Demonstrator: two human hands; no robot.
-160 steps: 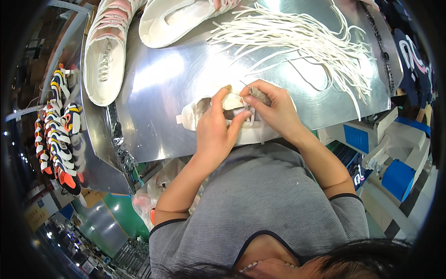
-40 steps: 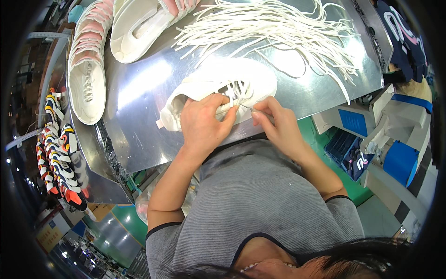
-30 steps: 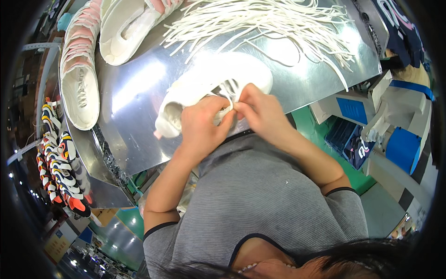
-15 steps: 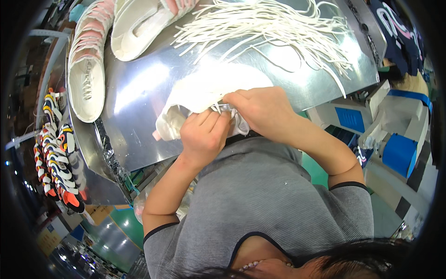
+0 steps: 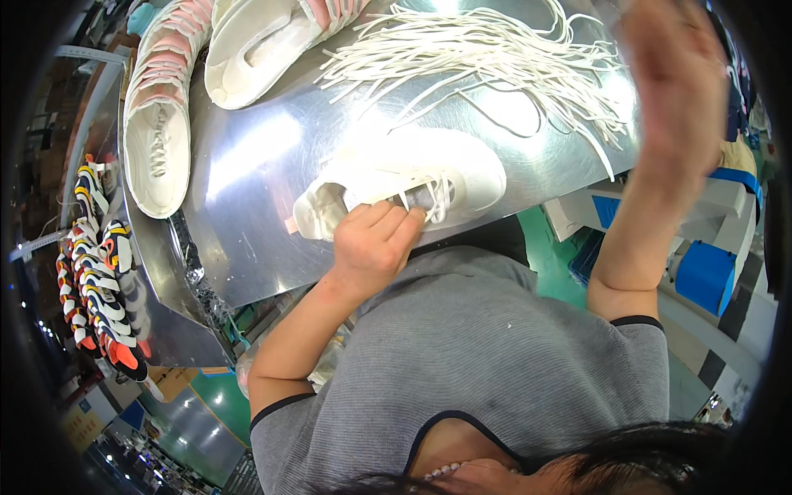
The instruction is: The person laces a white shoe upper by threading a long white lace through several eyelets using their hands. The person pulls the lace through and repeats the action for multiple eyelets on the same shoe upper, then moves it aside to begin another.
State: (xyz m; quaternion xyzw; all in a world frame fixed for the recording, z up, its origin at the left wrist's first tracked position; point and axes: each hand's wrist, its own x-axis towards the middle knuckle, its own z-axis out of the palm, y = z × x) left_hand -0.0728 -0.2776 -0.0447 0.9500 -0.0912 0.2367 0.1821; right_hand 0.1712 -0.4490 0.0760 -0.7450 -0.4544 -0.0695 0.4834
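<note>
Left hand (image 5: 373,243) clamps the white sneaker (image 5: 402,183) at its lacing, near edge of the metal tabletop (image 5: 247,157). Right hand (image 5: 672,82) is raised, blurred (grip unreadable). Step looks like lacing; next move needs lace tension kept even. No containers visible; loose laces (image 5: 487,62) lie heaped behind.

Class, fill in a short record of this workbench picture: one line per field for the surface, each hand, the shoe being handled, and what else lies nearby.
Surface: shiny metal table
Left hand: closed on the near side of the white shoe, by its laces
Right hand: raised above the table, blurred, grip unclear
White shoe: on its side at the near edge, partly laced
Loose laces: white pile at the far side
Other shoes: white-and-pink row at far left; multicoloured ones on a rack below
</note>
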